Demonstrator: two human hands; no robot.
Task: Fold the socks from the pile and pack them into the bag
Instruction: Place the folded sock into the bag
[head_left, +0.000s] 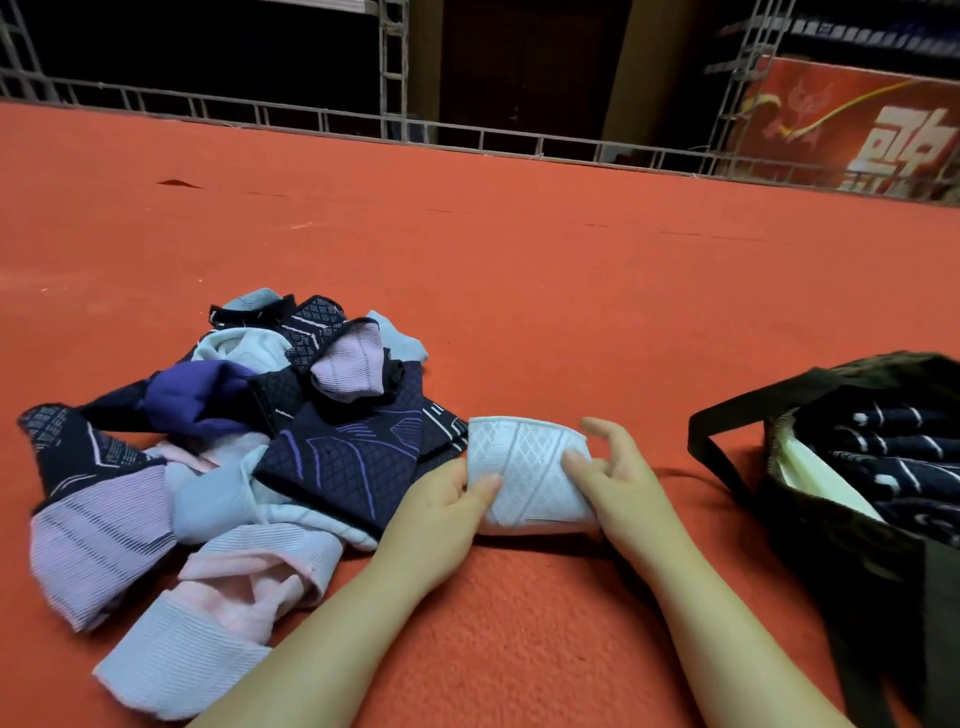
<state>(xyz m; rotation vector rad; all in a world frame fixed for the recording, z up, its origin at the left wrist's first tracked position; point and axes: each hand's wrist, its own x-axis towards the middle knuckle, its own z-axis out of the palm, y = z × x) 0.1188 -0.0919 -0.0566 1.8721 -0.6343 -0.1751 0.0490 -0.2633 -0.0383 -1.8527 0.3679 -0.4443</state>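
Both hands (524, 493) gripping white sock (524, 475), red carpet (519, 286), dim, perhaps stage-like room

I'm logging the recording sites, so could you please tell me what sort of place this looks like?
Probably a stage or event floor in a dim hall, not a home. A wide red carpet covers the floor, metal truss runs along its far edge, and a red banner with large characters leans behind it.

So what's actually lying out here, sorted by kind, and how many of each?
Sock piles: 1, the loose heap of dark, lilac, pale blue and pink socks, too tangled to count singly.
Folded white socks: 1, held between the left hand and right hand.
Bags: 1, the dark bag, with dark striped socks inside.
Total: 3 kinds, 1 each.
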